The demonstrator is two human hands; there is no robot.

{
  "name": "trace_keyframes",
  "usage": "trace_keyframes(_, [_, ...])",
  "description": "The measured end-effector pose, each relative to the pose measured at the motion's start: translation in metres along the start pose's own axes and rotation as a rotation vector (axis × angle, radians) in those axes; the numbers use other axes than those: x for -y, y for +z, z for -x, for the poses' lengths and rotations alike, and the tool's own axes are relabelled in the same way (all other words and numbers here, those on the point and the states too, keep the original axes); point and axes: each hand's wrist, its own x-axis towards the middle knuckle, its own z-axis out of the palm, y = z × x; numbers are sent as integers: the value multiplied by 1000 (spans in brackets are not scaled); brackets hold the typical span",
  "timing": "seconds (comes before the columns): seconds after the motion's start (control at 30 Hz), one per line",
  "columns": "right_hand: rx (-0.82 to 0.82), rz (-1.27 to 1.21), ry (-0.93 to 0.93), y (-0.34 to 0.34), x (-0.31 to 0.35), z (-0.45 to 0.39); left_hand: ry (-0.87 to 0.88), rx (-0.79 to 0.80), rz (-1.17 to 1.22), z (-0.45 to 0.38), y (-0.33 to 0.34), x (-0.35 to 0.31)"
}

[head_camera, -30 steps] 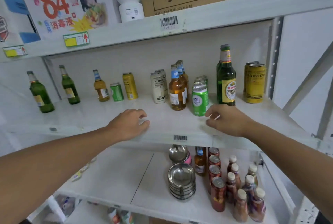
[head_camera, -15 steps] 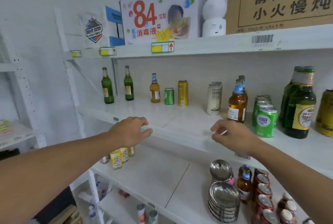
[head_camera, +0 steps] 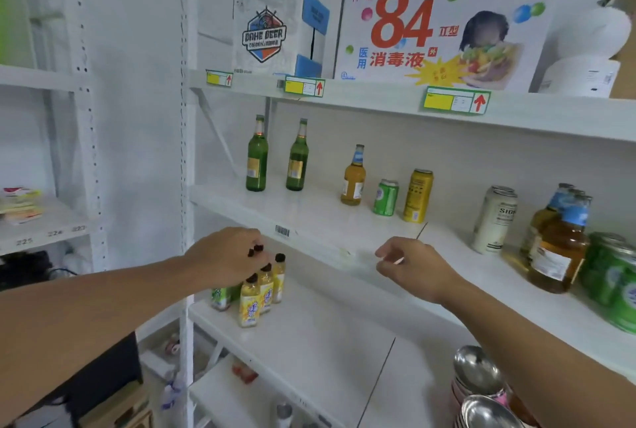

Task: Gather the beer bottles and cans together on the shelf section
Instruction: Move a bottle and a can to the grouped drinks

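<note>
a: what is cut off or hard to read?

b: at the right edge a group of green cans runs out of frame. beside them amber bottles with blue necks overlap, so their count is unclear. a white can hides another behind it. lower right, stacked steel bowls are cropped by the bottom edge.

a: and the hands?

b: both hover in front of the white shelf, holding nothing. the left hand has loosely curled fingers and covers the tops of some small yellow drink bottles on the shelf below. the right hand is relaxed, fingers bent; something thin and pale shows by its fingertips, too small to tell.

a: where is the beer?

b: spread along that shelf: two green bottles far left, then, well apart, an orange bottle, a green can and a yellow can near one another.

a: any open room?

b: bare shelf lies between these groups and along the front lip.
</note>
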Motion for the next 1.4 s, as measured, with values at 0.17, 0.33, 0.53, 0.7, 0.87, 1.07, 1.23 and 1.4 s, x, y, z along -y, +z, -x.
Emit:
trace_keyframes(0.17, [-20,-6,73,11,4,-38,26,-3,31,-31,7,26])
trace_keyframes(0.33, [-42,-7,135,14,-13,-82,79,-22,8,-76,14,21])
trace_keyframes(0.53, [-99,-26,193,10,-53,-149,127,-33,-99,-149,7,-8])
trace_keyframes(0.7, [-125,-20,230,11,-78,-211,137,-38,-136,-204,4,-37])
trace_keyframes(0.87, [-220,-40,296,24,-99,-255,150,19,-89,-259,26,-51])
trace_keyframes(1.07, [-333,-152,320,50,-110,-289,111,71,160,-335,62,-67])
trace_keyframes(1.23, [-412,-164,339,60,-108,-310,132,63,327,-396,86,-87])
trace_keyframes(1.4, [-476,-245,388,56,-114,-329,75,86,573,-448,97,-101])
